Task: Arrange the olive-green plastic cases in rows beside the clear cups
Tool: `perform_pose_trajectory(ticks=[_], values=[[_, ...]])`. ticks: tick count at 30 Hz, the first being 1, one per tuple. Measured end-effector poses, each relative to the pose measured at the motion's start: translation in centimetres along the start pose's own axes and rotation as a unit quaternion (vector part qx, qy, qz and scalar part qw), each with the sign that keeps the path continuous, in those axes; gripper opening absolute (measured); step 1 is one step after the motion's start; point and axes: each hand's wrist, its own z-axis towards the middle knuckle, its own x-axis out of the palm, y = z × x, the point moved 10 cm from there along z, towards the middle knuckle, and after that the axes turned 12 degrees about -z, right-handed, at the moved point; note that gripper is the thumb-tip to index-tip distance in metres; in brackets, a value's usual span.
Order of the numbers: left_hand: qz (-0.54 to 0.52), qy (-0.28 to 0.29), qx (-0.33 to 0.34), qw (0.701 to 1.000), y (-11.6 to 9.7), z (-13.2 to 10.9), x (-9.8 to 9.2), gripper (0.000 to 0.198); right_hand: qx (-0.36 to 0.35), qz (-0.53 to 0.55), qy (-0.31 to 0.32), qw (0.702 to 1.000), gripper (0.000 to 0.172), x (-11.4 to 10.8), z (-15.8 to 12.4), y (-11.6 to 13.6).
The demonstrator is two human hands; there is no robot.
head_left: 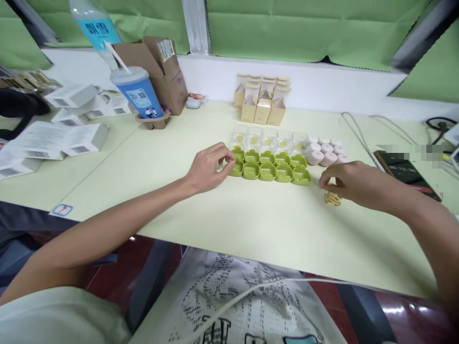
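Note:
Two rows of green scalloped cups stand on the table. At their left end is my left hand, thumb and forefinger curled together against the nearest cups; whatever may be in that pinch is hidden. Over to the right, my right hand hovers palm down with its fingertips pinched. Just below them lies a small pile of yellowish, flat pieces. I cannot make out what the right fingers hold. Behind the green cups sit clear containers with yellow marks, and beside these are short pinkish-white cylinders.
Small open cartons stand against the wall. A dark phone-like slab and cables lie at right. To the left are a blue drink cup, a bottle, a brown cardboard box and white boxes.

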Motion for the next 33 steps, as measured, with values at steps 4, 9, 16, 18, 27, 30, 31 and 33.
perform_pose_trajectory(ticks=[4,9,16,18,27,30,31,33], values=[[0.004,-0.008,0.020,1.000,-0.4,0.3,-0.2,0.012,0.056,0.004,0.009,0.998,0.020,-0.7,0.3,0.7],[-0.011,-0.044,0.065,0.997,-1.9,0.2,-0.7,0.041,0.290,-0.026,-0.195,0.937,0.030,-3.0,-2.3,0.1],[-0.012,0.137,0.201,0.970,-6.3,-1.9,4.2,0.050,-0.121,0.061,-0.602,0.787,0.016,-6.8,-7.8,9.0],[0.003,0.201,0.222,0.954,-6.8,-2.7,5.7,0.047,-0.226,0.060,-0.573,0.785,0.027,-6.4,-7.6,11.9],[0.011,0.244,0.222,0.944,-6.5,-2.8,6.7,0.043,-0.274,0.064,-0.461,0.842,0.040,-4.5,-4.6,14.5],[0.004,0.209,0.234,0.949,-6.7,-2.3,6.1,0.048,-0.221,0.068,-0.401,0.887,0.044,-3.9,-2.7,13.6],[0.000,0.205,0.233,0.951,-6.7,-2.2,6.0,0.049,-0.209,0.073,-0.385,0.896,0.045,-3.7,-2.3,13.5],[0.001,0.216,0.210,0.954,-6.4,-2.1,6.3,0.053,-0.212,0.083,-0.381,0.896,0.045,-3.9,-2.3,13.7]])
